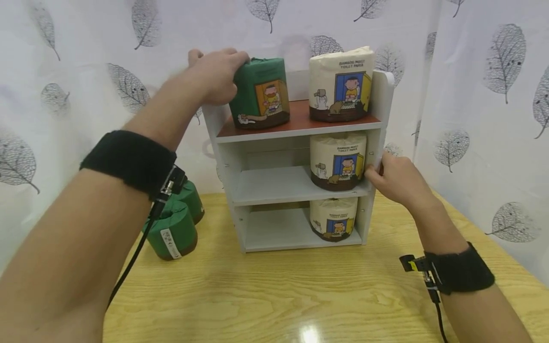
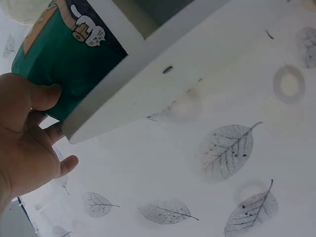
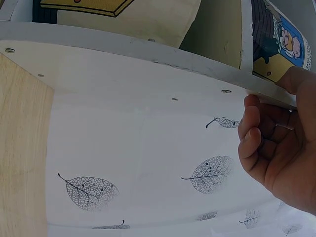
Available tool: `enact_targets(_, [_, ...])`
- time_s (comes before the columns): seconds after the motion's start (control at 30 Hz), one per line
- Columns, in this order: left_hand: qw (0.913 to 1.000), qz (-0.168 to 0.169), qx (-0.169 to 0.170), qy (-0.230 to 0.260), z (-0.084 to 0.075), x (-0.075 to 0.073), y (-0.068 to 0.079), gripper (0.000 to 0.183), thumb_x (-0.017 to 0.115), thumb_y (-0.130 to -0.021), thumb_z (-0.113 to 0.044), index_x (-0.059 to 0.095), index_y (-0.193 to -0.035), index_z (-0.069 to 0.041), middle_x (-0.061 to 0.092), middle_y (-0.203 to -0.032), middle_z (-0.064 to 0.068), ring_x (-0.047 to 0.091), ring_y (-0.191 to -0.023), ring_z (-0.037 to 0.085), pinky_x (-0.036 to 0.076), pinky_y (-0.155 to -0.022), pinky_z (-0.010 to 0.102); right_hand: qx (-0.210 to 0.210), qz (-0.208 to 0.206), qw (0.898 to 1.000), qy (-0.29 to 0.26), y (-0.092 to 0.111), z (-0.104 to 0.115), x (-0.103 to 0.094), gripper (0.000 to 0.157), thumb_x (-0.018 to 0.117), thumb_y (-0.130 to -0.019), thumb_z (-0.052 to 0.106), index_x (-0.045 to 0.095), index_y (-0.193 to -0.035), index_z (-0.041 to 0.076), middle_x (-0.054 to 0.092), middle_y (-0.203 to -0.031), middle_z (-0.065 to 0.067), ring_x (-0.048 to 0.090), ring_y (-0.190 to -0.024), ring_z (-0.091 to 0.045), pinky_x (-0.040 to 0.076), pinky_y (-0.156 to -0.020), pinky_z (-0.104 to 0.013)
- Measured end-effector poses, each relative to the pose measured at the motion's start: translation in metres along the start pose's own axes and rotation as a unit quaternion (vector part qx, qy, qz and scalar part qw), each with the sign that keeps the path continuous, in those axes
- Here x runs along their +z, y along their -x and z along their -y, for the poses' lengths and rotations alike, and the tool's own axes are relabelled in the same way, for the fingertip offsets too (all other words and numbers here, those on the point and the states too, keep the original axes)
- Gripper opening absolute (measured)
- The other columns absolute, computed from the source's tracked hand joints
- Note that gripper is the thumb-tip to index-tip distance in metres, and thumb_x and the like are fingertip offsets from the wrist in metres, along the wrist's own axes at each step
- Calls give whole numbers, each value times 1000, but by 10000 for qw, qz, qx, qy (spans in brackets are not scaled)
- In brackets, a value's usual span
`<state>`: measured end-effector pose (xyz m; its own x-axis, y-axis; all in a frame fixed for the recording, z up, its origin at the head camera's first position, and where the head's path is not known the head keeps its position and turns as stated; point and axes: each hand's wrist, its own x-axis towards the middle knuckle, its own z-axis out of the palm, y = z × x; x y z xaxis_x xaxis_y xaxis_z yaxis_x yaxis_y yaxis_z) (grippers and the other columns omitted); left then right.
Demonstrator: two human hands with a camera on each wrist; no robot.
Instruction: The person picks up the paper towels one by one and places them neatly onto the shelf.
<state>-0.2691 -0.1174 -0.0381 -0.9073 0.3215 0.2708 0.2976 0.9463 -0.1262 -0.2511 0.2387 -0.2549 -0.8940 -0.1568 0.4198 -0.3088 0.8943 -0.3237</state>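
Note:
My left hand (image 1: 218, 76) grips the left side of a green-wrapped toilet paper roll (image 1: 259, 95) on the red-brown top of a small white shelf (image 1: 274, 183). In the left wrist view the thumb presses the green wrapper, close to the shelf's side panel (image 2: 153, 81). My right hand (image 1: 399, 181) holds the shelf's right side panel at middle height, thumb at its front edge and fingers curled at its outer face. Cream toilet paper rolls stand on the right of each level: a top roll (image 1: 340, 85), a middle roll (image 1: 339, 162) and a bottom roll (image 1: 333, 219).
Two more green rolls stand on the wood-grain table (image 1: 274, 295) left of the shelf, a nearer roll (image 1: 173, 231) and a farther roll (image 1: 190, 200), partly behind my left forearm. A leaf-patterned white curtain (image 1: 463, 119) hangs behind and to the right.

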Motion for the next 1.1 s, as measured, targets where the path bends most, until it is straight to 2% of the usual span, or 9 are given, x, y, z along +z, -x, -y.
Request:
enact_targets(0.2, [9999,-119,-46,102,6,6,-3,74,37,-91,6,23,-158,-19,32,-161,12,35,-142,41,3,-116,65,-32,-66,10000,50,0,-1,0,26,43,-97,27,43,-81,6,44,-65,-7,44,-55,-22,34,-52,-33])
enact_targets(0.37, [9996,-210,-99,168,8,10,-6,75,40,-90,8,25,-158,-21,44,-153,16,39,-138,42,6,-116,63,-63,-102,9999,48,0,-1,1,25,43,-97,26,43,-82,6,44,-65,-7,45,-55,-22,34,-52,-33])
enact_targets(0.53, [9991,-330,-125,237,10,14,-7,78,42,-89,9,25,-158,-23,44,-153,17,38,-139,43,6,-117,62,-46,-79,10000,14,0,-2,1,26,43,-97,26,44,-82,6,44,-65,-7,44,-55,-22,34,-52,-33])
enact_targets(0.73, [9959,-845,-66,319,16,21,-6,75,44,-86,11,34,-154,-22,50,-149,15,44,-136,41,5,-119,59,-76,-86,9999,5,-2,-1,2,26,43,-97,26,44,-81,6,44,-64,-7,43,-54,-22,34,-52,-33])
enact_targets(0.83, [9918,-1183,50,475,18,27,-5,72,44,-86,10,40,-151,-20,53,-146,15,47,-134,39,13,-120,56,-64,-50,10000,6,-1,-2,2,25,43,-97,27,44,-83,6,45,-65,-7,44,-54,-22,35,-52,-33])
enact_targets(0.9, [9860,-1444,122,828,19,32,-4,74,42,-85,10,40,-152,-21,51,-149,11,45,-138,35,19,-121,50,-50,-46,10000,17,-1,-2,3,25,43,-97,27,44,-84,6,45,-65,-7,44,-54,-22,35,-52,-33])
enact_targets(0.97, [9752,-1808,119,1271,21,36,0,74,42,-86,8,40,-153,-25,48,-152,6,42,-142,28,26,-120,44,-54,-57,10000,50,0,-2,3,24,43,-97,26,44,-84,6,45,-65,-7,44,-54,-22,35,-52,-33])
enact_targets(1.03, [9555,-2346,107,1784,26,41,6,73,43,-86,5,42,-152,-28,48,-152,1,41,-143,21,31,-118,39,-87,-85,9999,89,0,-2,2,23,43,-97,25,44,-84,6,45,-64,-7,44,-54,-21,35,-52,-33])
enact_targets(1.1, [9291,-2976,112,2193,31,47,16,69,46,-85,2,48,-148,-27,51,-150,-1,44,-141,17,33,-116,36,-130,-123,9998,120,-1,-2,1,22,44,-96,25,44,-84,6,45,-64,-7,44,-54,-21,35,-52,-33])
